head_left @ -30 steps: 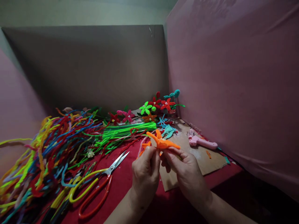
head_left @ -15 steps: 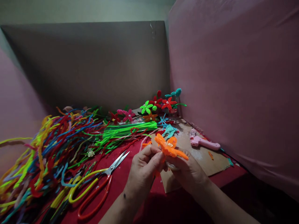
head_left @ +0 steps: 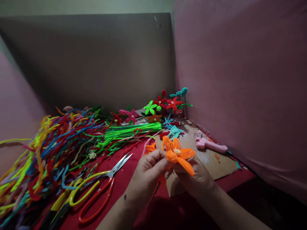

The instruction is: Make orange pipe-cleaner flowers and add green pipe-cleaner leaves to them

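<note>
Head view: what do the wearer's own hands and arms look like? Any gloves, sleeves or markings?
No glove shows on the left hand or the right hand. The left forearm and right forearm are bare where visible, without sleeve, watch or bracelet; the left one has a small dark mark.

Reaching in from below with 2 bare forearms (head_left: pixel 117 207), slanting toward each other. Pinching with thumb (head_left: pixel 161 167) and bent index finger (head_left: pixel 156 154) of the left hand (head_left: pixel 147 172); holding the right hand (head_left: pixel 199 175) curled just beside it, partly hidden.
</note>
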Demonstrator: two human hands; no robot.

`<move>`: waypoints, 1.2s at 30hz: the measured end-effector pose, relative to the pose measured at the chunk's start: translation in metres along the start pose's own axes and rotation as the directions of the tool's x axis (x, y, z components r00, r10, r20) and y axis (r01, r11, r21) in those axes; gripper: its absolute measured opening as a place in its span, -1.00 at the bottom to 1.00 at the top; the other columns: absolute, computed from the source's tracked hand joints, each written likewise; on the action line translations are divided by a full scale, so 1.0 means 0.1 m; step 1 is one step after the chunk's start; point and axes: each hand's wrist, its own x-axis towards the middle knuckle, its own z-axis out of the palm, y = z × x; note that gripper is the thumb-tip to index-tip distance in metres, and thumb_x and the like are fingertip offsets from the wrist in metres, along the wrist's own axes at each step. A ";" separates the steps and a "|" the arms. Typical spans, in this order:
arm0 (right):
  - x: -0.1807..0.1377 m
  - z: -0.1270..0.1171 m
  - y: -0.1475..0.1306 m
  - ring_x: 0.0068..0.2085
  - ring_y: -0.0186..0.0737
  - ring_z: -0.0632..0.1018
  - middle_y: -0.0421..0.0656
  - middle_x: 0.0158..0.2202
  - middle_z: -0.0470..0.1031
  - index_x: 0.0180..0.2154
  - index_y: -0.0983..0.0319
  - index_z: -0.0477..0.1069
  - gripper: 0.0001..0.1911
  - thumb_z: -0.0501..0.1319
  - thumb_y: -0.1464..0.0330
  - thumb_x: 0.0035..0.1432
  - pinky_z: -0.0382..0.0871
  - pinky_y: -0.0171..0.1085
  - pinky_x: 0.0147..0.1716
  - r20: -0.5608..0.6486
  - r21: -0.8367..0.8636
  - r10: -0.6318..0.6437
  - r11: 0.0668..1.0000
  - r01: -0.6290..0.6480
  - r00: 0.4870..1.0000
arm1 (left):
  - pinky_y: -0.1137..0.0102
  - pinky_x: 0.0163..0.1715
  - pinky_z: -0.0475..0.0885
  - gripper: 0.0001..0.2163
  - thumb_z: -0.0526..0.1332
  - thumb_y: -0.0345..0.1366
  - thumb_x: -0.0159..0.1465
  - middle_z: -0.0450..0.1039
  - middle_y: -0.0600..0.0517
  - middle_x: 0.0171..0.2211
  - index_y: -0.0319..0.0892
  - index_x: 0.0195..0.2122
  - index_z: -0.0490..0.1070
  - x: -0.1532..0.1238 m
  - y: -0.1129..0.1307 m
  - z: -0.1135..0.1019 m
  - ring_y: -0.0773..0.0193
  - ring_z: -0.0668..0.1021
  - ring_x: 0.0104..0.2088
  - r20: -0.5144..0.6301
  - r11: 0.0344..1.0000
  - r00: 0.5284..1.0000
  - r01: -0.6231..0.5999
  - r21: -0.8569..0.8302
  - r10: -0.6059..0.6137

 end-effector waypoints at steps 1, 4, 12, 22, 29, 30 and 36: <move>0.01 0.00 0.01 -0.55 -0.38 0.36 -0.22 -0.60 0.44 -0.57 0.23 0.53 -0.92 0.38 0.37 -0.21 0.28 -0.40 -0.53 -0.025 0.009 -0.010 1.000 0.010 1.000 | 0.54 -0.51 0.18 -0.80 0.18 -0.23 0.17 0.24 0.12 -0.64 -0.26 -0.50 0.34 -0.01 0.01 0.01 0.47 0.26 -0.58 -0.028 0.996 0.999 -0.023 0.086 0.026; 0.02 -0.01 0.04 -0.54 -0.39 0.35 -0.23 -0.59 0.44 -0.55 0.23 0.53 -0.92 0.37 0.44 -0.25 0.26 -0.41 -0.55 -0.098 0.037 -0.024 0.999 0.027 0.995 | 0.52 -0.45 0.25 -0.84 0.11 -0.24 0.23 0.31 0.09 -0.55 -0.23 -0.40 0.33 -0.03 0.05 0.04 0.42 0.35 -0.51 -0.072 0.957 0.992 -0.083 0.278 0.107; 0.01 0.00 0.10 -0.52 -0.40 0.34 -0.22 -0.54 0.45 -0.52 0.24 0.53 -0.91 0.35 0.49 -0.22 0.25 -0.39 -0.51 -0.235 0.086 0.000 0.996 0.021 0.972 | 0.43 -0.42 0.34 -0.69 0.11 -0.41 0.21 0.49 -0.01 -0.36 -0.14 0.00 0.22 -0.07 -0.18 -0.05 0.31 0.51 -0.44 0.103 0.322 0.774 -0.375 0.869 0.624; -0.01 0.06 0.15 -0.54 -0.41 0.27 -0.25 -0.60 0.36 -0.47 0.23 0.54 -0.89 0.37 0.44 -0.18 0.16 -0.37 -0.53 -0.271 0.108 -0.018 0.993 0.049 0.962 | 0.34 -0.37 0.27 -0.58 0.12 -0.50 0.18 0.53 -0.11 -0.37 -0.27 0.09 0.19 -0.06 -0.27 -0.12 0.20 0.54 -0.38 0.398 -0.210 0.557 -0.372 0.904 0.729; -0.04 0.08 0.12 -0.53 -0.40 0.24 -0.28 -0.65 0.26 -0.62 0.27 0.44 -0.88 0.35 0.41 -0.16 0.14 -0.33 -0.48 -0.313 -0.045 -0.069 0.997 0.058 0.947 | 0.40 -0.42 0.28 -0.74 0.13 -0.54 0.16 0.51 0.00 -0.49 -0.24 -0.11 0.34 -0.04 -0.17 -0.08 0.30 0.51 -0.47 0.400 -0.206 0.525 -0.388 0.898 0.751; -0.04 0.09 0.12 -0.53 -0.40 0.23 -0.28 -0.64 0.26 -0.62 0.27 0.44 -0.88 0.35 0.41 -0.15 0.13 -0.33 -0.48 -0.312 -0.055 -0.069 0.997 0.054 0.947 | 0.41 -0.43 0.29 -0.78 0.12 -0.53 0.16 0.50 0.02 -0.51 -0.23 -0.17 0.36 -0.04 -0.15 -0.06 0.32 0.50 -0.50 0.367 -0.151 0.547 -0.399 0.905 0.753; -0.03 0.08 0.09 -0.50 -0.39 0.22 -0.25 -0.56 0.34 -0.53 0.24 0.50 -0.97 0.32 0.41 -0.12 0.09 -0.33 -0.49 -0.241 -0.100 -0.102 0.992 0.080 0.965 | 0.52 -0.51 0.32 -0.93 0.15 -0.43 0.17 0.43 0.11 -0.55 -0.17 -0.38 0.42 -0.10 -0.04 0.02 0.42 0.43 -0.55 -0.038 0.471 0.748 -0.377 0.798 0.663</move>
